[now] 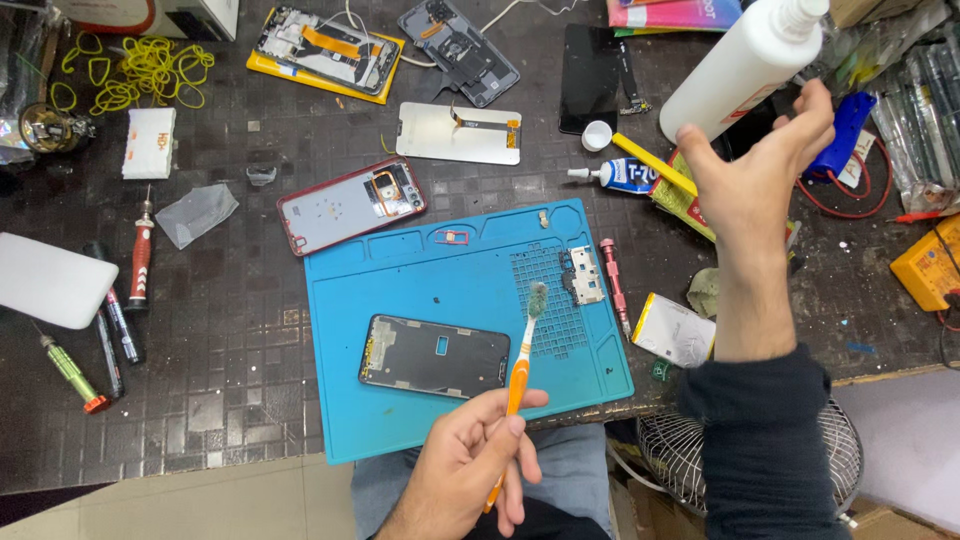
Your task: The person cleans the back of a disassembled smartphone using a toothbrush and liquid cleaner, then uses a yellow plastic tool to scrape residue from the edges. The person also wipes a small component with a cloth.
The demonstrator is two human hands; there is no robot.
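Note:
My left hand (468,465) holds an orange and white toothbrush (522,355) by its handle, the dirty bristles pointing up over the blue work mat (400,270). A black phone frame (435,356) lies flat on the mat just left of the brush. My right hand (757,175) is raised at the right and grips a large white plastic bottle (740,65), tilted with its nozzle end toward the top right. A small circuit board (584,274) rests on the mat's gridded part.
On the dark tiled bench lie a red-rimmed phone back (350,206), opened phones (325,48), a white panel (460,131), a glue tube (620,175), screwdrivers (140,260), yellow rubber bands (150,65), a battery (675,328) and a yellow meter (930,265). A fan (670,450) sits below.

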